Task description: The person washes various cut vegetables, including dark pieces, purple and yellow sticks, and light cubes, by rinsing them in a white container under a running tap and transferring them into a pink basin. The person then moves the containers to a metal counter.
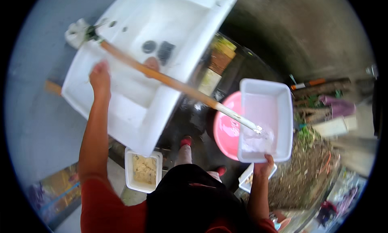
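partly below the tub [288,120], a pink basin [224,141] bears illegible marks [234,129].

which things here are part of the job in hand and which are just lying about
Seem in use:
white tub, held by the right hand
long pipe, its white end over the tub
water in the tub
white sink, the pipe passing across it

Likely just lying about:
purple cloth
orange-handled tool

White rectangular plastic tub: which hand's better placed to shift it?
Right, likely: the right hand grips the white rectangular plastic tub at its near rim; the left hand is over the white glossy sink.
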`<state>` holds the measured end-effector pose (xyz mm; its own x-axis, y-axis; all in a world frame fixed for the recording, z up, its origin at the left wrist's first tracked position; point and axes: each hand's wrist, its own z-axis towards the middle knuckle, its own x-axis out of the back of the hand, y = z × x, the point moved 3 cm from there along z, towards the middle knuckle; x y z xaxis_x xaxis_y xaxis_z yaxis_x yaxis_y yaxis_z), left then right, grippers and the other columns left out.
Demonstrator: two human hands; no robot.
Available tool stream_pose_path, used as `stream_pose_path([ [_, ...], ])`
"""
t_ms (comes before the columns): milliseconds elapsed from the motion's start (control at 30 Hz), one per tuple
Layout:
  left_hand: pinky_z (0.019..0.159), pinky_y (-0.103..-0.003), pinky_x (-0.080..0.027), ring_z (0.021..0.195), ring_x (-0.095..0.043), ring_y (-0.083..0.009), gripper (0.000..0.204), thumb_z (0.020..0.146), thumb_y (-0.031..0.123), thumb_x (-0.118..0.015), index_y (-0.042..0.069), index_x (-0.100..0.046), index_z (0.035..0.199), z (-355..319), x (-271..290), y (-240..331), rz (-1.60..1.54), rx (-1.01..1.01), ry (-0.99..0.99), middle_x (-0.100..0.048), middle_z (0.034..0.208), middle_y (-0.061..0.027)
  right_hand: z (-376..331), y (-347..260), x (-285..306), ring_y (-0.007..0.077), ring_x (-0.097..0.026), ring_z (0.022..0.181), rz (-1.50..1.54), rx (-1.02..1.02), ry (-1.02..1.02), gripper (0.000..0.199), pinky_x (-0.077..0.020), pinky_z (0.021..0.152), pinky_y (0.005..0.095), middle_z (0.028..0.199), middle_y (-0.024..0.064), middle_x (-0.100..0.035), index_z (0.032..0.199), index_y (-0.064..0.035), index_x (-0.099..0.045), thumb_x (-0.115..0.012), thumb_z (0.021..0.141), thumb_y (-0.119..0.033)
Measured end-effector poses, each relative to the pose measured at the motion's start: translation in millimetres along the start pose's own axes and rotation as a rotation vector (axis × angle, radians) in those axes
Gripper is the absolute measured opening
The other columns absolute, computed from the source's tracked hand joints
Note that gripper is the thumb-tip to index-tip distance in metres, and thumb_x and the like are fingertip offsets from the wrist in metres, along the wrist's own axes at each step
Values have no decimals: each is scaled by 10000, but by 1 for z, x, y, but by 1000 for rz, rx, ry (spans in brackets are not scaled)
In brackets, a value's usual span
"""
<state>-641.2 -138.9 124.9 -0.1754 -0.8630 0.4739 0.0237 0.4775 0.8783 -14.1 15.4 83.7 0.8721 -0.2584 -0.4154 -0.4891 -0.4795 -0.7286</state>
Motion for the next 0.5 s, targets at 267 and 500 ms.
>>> stream_pose_path([
  [267,871,-493,-425,1057,-500,-382,407,801,231,-556,102,-473,1178,9,-144,-67,838,-881,-587,-537,1100,-161,21,28,6,294,-492,1035,44,10,18,573,-379,953,461,1083,101,-519,1206,-42,-431,-554,647,-25],
  [500,829,-394,-444,972,-544,-304,252,727,91,-541,77,-528,978,-76,-84,27,1046,-452,-825,-574,1008,-118,-3,34,12,320,-500,1069,131,-119,22,611,-380,961,471,1140,138,-532,1235,-30,-430,-557,639,-80],
])
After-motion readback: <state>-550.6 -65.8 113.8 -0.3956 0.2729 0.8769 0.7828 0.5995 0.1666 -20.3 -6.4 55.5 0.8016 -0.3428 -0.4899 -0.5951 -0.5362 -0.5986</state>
